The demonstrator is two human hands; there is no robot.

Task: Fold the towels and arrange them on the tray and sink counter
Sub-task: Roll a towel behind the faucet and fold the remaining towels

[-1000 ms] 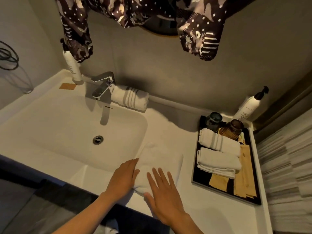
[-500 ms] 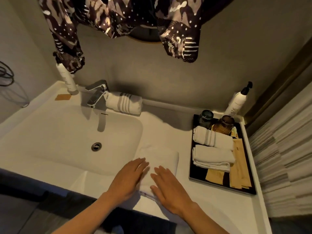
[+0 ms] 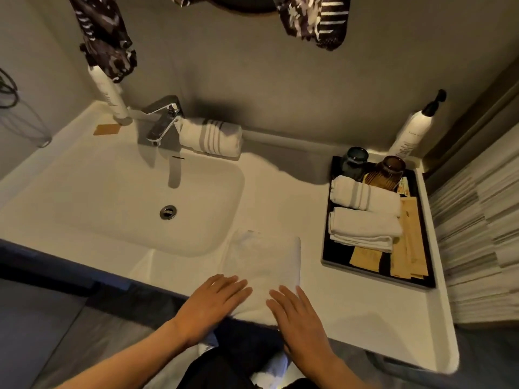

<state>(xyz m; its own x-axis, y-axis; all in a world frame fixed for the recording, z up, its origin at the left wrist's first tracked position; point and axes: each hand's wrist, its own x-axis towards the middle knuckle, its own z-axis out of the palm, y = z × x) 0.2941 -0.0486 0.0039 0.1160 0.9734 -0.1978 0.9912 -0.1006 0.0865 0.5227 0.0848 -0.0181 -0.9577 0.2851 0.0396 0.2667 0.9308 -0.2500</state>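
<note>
We press our left hand and right hand, fingers straight and released, flat on the white towel lying at the desk's front edge, between the sink basin and the black tray holding two folded towels.

A white towel is lying flat on the sink counter, its near edge hanging over the front. Two folded towels are sitting on the black tray; a striped rolled towel is resting beside the faucet.
</note>
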